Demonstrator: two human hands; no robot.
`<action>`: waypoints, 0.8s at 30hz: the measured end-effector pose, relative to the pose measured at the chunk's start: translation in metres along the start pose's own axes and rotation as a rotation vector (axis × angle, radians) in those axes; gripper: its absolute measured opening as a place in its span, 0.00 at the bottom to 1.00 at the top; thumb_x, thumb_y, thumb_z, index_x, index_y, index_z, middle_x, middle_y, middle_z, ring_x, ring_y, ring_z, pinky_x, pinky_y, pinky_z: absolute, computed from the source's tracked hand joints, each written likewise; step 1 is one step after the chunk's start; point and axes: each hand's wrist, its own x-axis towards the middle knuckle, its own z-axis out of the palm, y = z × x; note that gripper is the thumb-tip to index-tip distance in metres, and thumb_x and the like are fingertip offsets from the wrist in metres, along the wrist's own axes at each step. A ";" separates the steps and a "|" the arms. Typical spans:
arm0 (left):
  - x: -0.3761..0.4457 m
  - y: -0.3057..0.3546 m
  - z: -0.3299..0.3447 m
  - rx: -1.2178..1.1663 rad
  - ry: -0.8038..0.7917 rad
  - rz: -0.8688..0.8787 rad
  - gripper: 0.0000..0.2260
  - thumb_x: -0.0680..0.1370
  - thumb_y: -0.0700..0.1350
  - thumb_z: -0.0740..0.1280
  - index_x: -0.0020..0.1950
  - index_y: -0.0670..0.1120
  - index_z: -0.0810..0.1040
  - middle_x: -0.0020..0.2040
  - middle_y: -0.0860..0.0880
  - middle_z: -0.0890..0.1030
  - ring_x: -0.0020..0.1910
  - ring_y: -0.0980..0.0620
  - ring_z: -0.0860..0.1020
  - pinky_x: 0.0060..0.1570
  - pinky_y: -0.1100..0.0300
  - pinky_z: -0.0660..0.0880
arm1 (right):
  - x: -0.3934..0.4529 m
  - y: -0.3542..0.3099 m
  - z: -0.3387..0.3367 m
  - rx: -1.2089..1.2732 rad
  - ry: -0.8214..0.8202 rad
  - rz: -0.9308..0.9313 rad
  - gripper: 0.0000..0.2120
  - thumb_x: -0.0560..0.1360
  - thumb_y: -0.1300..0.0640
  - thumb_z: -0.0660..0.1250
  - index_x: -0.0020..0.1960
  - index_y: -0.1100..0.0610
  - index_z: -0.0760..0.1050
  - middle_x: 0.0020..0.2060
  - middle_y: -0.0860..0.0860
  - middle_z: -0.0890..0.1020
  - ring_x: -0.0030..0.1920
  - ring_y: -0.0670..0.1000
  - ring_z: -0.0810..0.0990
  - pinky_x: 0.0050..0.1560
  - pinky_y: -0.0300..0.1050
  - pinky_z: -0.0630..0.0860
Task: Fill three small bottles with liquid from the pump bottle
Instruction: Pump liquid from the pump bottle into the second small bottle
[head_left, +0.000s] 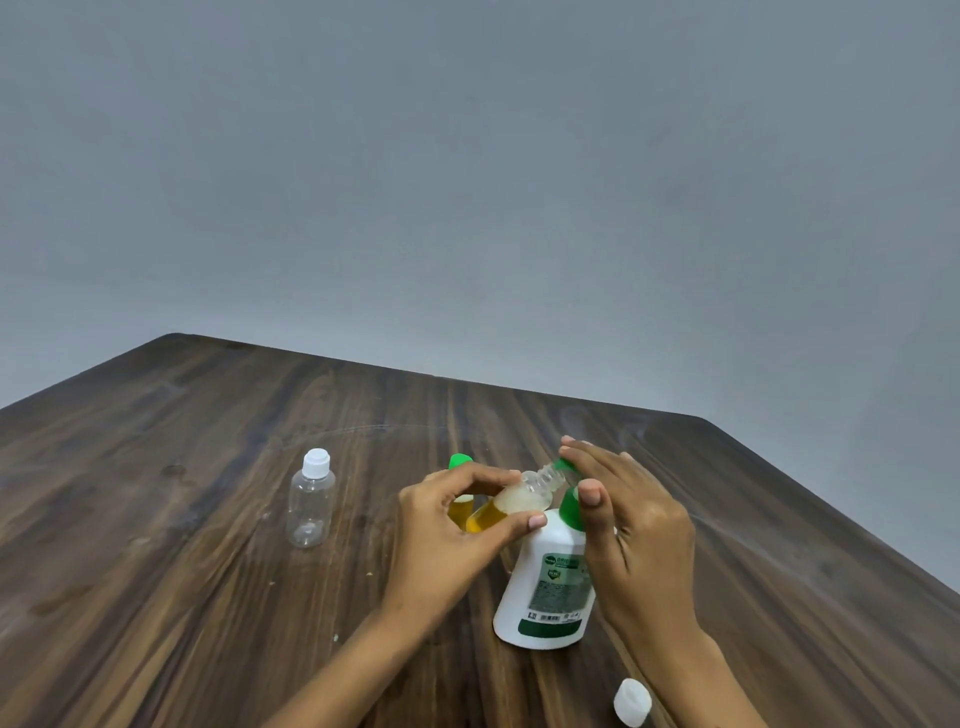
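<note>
Filling step, second bottle by the look. Left hand (447, 525) pinches a tilted small clear bottle (511, 501), part-full of yellow liquid, mouth at the green nozzle of the white pump bottle (545, 582). Right hand (631, 525), fingers straight, presses the pump. Next: keep mouth aligned. A green-capped filled bottle (460, 486) stands behind; an empty white-capped bottle (310, 499) left; a loose white cap (631, 702) near.

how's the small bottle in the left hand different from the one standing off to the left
The held bottle is tilted, its open neck at the pump bottle's green nozzle, while the standing bottle is upright on the table. The held bottle has yellow liquid inside; the standing bottle looks empty. The held one has no cap; the standing one wears a white cap. Both are small clear plastic bottles.
</note>
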 end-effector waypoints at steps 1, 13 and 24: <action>0.000 0.000 0.000 -0.011 0.001 0.003 0.14 0.64 0.49 0.81 0.47 0.50 0.85 0.45 0.59 0.85 0.48 0.58 0.83 0.48 0.60 0.80 | 0.000 0.000 -0.001 -0.011 -0.002 -0.008 0.34 0.81 0.36 0.45 0.54 0.58 0.83 0.52 0.50 0.84 0.54 0.48 0.81 0.57 0.55 0.77; 0.001 0.002 0.000 -0.047 0.009 -0.003 0.13 0.64 0.45 0.81 0.46 0.47 0.86 0.44 0.58 0.86 0.45 0.60 0.83 0.45 0.68 0.78 | -0.002 0.000 -0.001 -0.034 -0.001 -0.011 0.34 0.81 0.36 0.45 0.55 0.57 0.82 0.52 0.50 0.84 0.53 0.45 0.79 0.58 0.53 0.76; 0.000 0.003 0.001 -0.050 0.015 -0.002 0.13 0.64 0.45 0.81 0.46 0.46 0.86 0.43 0.57 0.86 0.45 0.59 0.84 0.46 0.68 0.78 | 0.001 0.001 -0.004 -0.040 -0.021 -0.021 0.33 0.81 0.37 0.45 0.54 0.57 0.83 0.51 0.50 0.84 0.52 0.44 0.79 0.56 0.48 0.75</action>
